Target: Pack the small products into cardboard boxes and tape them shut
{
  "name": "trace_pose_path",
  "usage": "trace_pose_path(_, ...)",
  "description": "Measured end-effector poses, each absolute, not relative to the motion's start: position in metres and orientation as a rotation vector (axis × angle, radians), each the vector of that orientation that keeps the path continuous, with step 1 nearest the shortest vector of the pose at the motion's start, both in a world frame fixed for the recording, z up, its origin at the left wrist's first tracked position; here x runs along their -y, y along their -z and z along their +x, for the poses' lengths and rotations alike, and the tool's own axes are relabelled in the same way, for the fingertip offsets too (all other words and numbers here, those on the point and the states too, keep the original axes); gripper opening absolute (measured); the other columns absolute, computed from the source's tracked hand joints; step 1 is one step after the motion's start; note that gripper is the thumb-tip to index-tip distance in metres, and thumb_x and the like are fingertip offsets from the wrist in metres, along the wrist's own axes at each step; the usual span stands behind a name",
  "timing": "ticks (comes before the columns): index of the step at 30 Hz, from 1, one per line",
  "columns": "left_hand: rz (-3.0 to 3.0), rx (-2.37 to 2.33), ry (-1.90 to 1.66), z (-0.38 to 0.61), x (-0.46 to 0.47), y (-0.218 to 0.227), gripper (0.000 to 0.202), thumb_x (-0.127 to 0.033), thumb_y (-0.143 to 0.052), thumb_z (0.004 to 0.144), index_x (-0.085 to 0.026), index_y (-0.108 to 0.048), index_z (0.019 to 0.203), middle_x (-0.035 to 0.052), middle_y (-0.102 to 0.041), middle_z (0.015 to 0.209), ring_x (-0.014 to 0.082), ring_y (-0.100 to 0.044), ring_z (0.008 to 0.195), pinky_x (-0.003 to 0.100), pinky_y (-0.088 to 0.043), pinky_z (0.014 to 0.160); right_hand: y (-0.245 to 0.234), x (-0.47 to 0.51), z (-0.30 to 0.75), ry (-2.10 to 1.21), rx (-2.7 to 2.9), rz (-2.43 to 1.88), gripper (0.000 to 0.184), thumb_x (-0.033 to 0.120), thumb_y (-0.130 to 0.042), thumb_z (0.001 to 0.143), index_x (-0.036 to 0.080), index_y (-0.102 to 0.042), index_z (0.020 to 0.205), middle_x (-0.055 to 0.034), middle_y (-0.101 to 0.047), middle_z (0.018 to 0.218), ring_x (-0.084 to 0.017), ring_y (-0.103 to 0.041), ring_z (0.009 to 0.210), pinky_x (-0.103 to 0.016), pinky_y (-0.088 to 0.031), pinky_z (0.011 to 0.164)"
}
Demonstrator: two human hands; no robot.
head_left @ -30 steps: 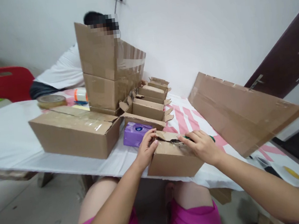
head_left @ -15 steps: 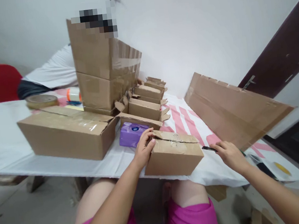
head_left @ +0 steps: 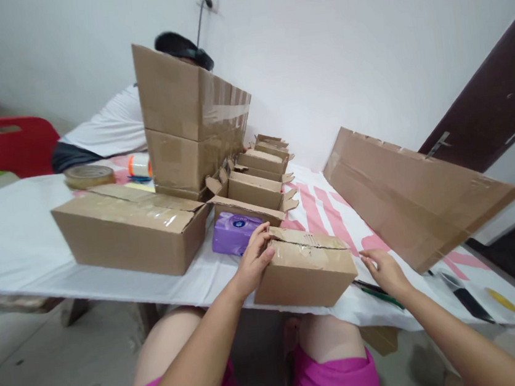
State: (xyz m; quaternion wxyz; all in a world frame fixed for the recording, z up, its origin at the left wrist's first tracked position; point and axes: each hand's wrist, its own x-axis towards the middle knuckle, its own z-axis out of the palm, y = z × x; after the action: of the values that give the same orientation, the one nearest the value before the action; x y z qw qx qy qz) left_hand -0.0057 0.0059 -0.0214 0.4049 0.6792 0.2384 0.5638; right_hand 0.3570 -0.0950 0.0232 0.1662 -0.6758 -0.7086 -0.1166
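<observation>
My left hand (head_left: pixel 253 261) grips the upper left corner of a small cardboard box (head_left: pixel 305 280), thumb and fingers on its top edge. The box stands at the table's front edge; its top flaps meet at a seam with clear tape over it. To the right, apart from the box, my right hand (head_left: pixel 385 271) is open and empty, fingers slightly bent. Just below it a thin black-and-green tool (head_left: pixel 381 295) lies on the table, its kind unclear. A purple tissue pack (head_left: pixel 235 232) sits behind my left hand.
A larger taped box (head_left: pixel 127 235) stands left, a tape roll (head_left: pixel 89 176) behind it. Stacked boxes (head_left: pixel 177 159) and open boxes (head_left: pixel 255 190) run back. At right are a cardboard sheet (head_left: pixel 419 190) and a black-handled tool (head_left: pixel 471 305). A person (head_left: pixel 105 126) is behind the stack.
My right hand has let go of the black tool, which now lies on the table by the box. My left hand stays on the box. The view has shifted slightly.
</observation>
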Motion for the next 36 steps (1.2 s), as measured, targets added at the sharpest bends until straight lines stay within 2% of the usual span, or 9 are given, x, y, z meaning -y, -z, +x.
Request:
trace_pose_path(4, 1.720, -0.604, -1.420, -0.003, -0.005, 0.022, 0.060, -0.070, -0.043, 0.081, -0.018, -0.056, 0.108, 0.0172, -0.035, 0.144, 0.0312, -0.027, 0.139, 0.046, -0.024, 0.112, -0.073, 0.085, 0.285, 0.353, 2.015, -1.495, 0.022, 0.035, -0.046, 0.093, 0.021, -0.062, 0.086, -0.0072, -0.067, 0.085, -0.023, -0.060, 0.084, -0.039, -0.047, 0.078)
trace_pose_path(8, 1.723, -0.627, -1.392, -0.003, -0.002, 0.018, 0.058, -0.068, -0.047, 0.079, -0.017, -0.055, 0.107, 0.0176, -0.032, 0.145, 0.0321, -0.026, 0.139, 0.046, -0.023, 0.113, -0.084, 0.079, 0.212, 0.237, 2.217, -1.309, 0.016, 0.035, -0.052, 0.090, 0.021, -0.060, 0.086, -0.0056, -0.065, 0.082, -0.021, -0.057, 0.082, -0.036, -0.045, 0.075)
trace_pose_path(11, 1.731, -0.618, -1.397, -0.003, -0.001, 0.019, 0.055, -0.065, -0.048, 0.080, -0.017, -0.054, 0.107, 0.0177, -0.032, 0.145, 0.0324, -0.026, 0.139, 0.046, -0.023, 0.112, -0.077, 0.071, 0.185, 0.269, 2.301, -1.376, 0.015, 0.033, -0.056, 0.088, 0.021, -0.057, 0.081, -0.0049, -0.063, 0.081, -0.021, -0.055, 0.081, -0.034, -0.043, 0.074)
trace_pose_path(14, 1.737, -0.592, -1.409, -0.003, -0.003, 0.022, 0.052, -0.062, -0.051, 0.080, -0.017, -0.055, 0.107, 0.0172, -0.032, 0.144, 0.0333, -0.025, 0.139, 0.046, -0.024, 0.112, -0.075, 0.058, 0.186, 0.364, 2.347, -1.404, 0.016, 0.024, -0.047, 0.090, 0.020, -0.052, 0.076, -0.0061, -0.059, 0.078, -0.021, -0.052, 0.078, -0.034, -0.042, 0.072)
trace_pose_path(17, 1.733, -0.567, -1.402, -0.002, -0.005, 0.025, 0.051, -0.058, -0.052, 0.080, -0.016, -0.055, 0.109, 0.0175, -0.031, 0.144, 0.0330, -0.026, 0.139, 0.046, -0.025, 0.112, -0.079, 0.045, 0.199, 0.394, 2.326, -1.423, 0.016, 0.022, -0.041, 0.091, 0.020, -0.050, 0.077, -0.0069, -0.057, 0.078, -0.021, -0.051, 0.075, -0.033, -0.042, 0.070)
trace_pose_path(27, 1.711, -0.586, -1.381, 0.001, -0.004, 0.023, 0.046, -0.054, -0.053, 0.077, -0.018, -0.057, 0.104, 0.0161, -0.031, 0.144, 0.0330, -0.025, 0.139, 0.045, -0.024, 0.112, -0.093, 0.027, 0.207, 0.042, 2.401, -1.596, 0.013, 0.019, -0.045, 0.090, 0.020, -0.050, 0.077, -0.0024, -0.060, 0.077, -0.015, -0.055, 0.070, -0.026, -0.041, 0.064)
trace_pose_path(32, 1.712, -0.607, -1.369, 0.000, -0.004, 0.023, 0.042, -0.052, -0.053, 0.077, -0.018, -0.058, 0.101, 0.0150, -0.031, 0.145, 0.0331, -0.025, 0.138, 0.044, -0.025, 0.111, -0.093, 0.024, 0.201, 0.266, 2.483, -1.671, 0.011, 0.019, -0.047, 0.090, 0.019, -0.053, 0.081, -0.0055, -0.062, 0.082, -0.017, -0.057, 0.075, -0.027, -0.039, 0.066)
trace_pose_path(36, 1.715, -0.602, -1.374, 0.000, -0.004, 0.023, 0.042, -0.052, -0.053, 0.076, -0.018, -0.058, 0.099, 0.0154, -0.032, 0.144, 0.0336, -0.026, 0.138, 0.046, -0.025, 0.110, -0.094, 0.017, 0.200, 0.301, 2.515, -1.720, 0.009, 0.019, -0.046, 0.091, 0.019, -0.054, 0.086, -0.0064, -0.065, 0.082, -0.017, -0.058, 0.072, -0.027, -0.037, 0.064)
